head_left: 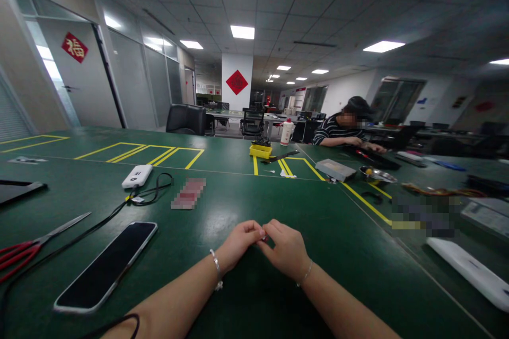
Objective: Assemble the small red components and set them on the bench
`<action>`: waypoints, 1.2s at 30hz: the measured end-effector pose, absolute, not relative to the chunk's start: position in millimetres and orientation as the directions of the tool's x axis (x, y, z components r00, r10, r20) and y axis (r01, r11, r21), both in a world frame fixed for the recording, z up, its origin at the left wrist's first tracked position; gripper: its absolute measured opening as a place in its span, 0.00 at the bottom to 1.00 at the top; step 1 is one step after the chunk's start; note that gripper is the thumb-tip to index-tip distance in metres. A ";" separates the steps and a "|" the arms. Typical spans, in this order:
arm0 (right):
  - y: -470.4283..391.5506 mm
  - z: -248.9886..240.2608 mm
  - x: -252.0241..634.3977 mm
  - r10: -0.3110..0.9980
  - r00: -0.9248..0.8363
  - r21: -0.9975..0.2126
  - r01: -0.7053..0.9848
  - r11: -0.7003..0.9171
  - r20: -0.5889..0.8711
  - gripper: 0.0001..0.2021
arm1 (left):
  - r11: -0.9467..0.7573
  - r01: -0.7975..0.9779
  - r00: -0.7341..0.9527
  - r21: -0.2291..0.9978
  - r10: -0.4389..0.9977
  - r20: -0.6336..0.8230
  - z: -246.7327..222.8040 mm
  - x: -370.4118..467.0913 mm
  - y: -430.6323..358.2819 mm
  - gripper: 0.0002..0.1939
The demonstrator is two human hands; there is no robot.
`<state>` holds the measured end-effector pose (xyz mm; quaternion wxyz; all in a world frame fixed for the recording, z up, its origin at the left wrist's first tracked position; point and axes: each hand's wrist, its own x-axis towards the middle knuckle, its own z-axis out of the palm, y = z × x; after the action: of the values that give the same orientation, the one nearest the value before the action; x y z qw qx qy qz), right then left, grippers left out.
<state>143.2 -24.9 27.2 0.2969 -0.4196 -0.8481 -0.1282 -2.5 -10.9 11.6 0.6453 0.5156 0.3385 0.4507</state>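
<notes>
My left hand [241,242] and my right hand [287,248] meet over the green table [222,190], fingertips touching. Both are closed in a pinch. Something tiny seems to sit between the fingertips, too small and too covered to name. A bracelet circles each wrist. To the left of my hands lies a smartphone [109,265] with a dark screen and a pale case. A flat reddish blurred piece [189,194] rests on the table beyond my left hand.
Red-handled scissors [27,254], a black cable [91,230] and a white power bank [137,176] lie left. Farther off stand a yellow bin [260,151] and a white bottle [287,132]. A grey box [335,169] and a white device [471,270] lie right. Another person [338,130] sits across.
</notes>
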 end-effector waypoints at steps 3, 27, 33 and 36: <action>-24.1 25.0 143.5 0.629 -0.466 -0.046 0.781 0.623 0.622 0.10 | 0.065 -0.238 0.366 0.969 0.930 0.028 10.7 -2.9 -10.4 0.11; -26.8 32.6 141.8 0.595 -0.469 -0.069 0.745 0.663 0.653 0.09 | 0.346 -0.497 0.602 0.796 0.798 0.029 11.7 -4.5 -14.6 0.10; -27.7 36.5 142.8 0.635 -0.477 -0.093 0.752 0.653 0.608 0.08 | 0.326 -0.470 0.572 0.821 0.820 0.002 9.7 -8.3 -11.5 0.07; -25.7 36.2 144.7 0.633 -0.506 -0.024 0.770 0.638 0.586 0.05 | 0.300 -0.418 0.539 0.857 0.842 -0.032 10.3 -6.8 -11.6 0.07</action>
<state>144.7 -25.7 36.2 0.2837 -0.4078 -0.8594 -0.1207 -6.8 -11.6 10.3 0.7670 0.4259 0.2485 0.4106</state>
